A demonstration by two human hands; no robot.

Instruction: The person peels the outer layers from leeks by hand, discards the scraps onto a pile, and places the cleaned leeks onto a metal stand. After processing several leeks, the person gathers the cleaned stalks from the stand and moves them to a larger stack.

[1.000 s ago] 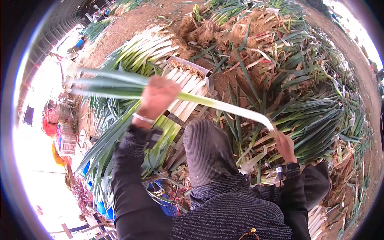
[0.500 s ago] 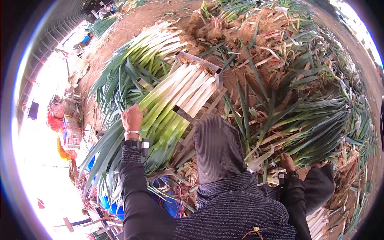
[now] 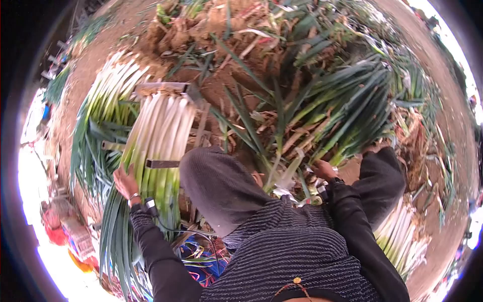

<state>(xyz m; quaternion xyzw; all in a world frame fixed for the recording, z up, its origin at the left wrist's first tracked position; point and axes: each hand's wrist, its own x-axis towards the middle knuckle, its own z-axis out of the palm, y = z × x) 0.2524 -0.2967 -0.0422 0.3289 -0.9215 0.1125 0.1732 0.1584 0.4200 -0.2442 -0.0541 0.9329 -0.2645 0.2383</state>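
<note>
Cleaned leeks [image 3: 163,118] lie side by side in a metal frame [image 3: 163,86], their white root ends against its far bar. My left hand [image 3: 126,182] rests on the green part at the bundle's left edge, fingers stretched and apart. On my right, my right hand [image 3: 324,170] reaches low to the near end of a heap of untrimmed leeks [image 3: 347,108]. Its fingers look curled around leek stalks there, partly hidden by leaves. A pale leek stalk [image 3: 291,171] lies just left of that hand.
More cleaned leeks [image 3: 113,80] lie beyond the frame on the left. Another white bundle [image 3: 402,236] lies at the lower right. Dry roots and peeled leaves [image 3: 216,25] cover the soil ahead. Blue and red strings [image 3: 198,256] lie by my left knee [image 3: 216,186].
The view has swung right, so the framed leeks appear farther left. My left hand has loosened from a curled grip to stretched fingers. My right hand stays at the untrimmed heap.
</note>
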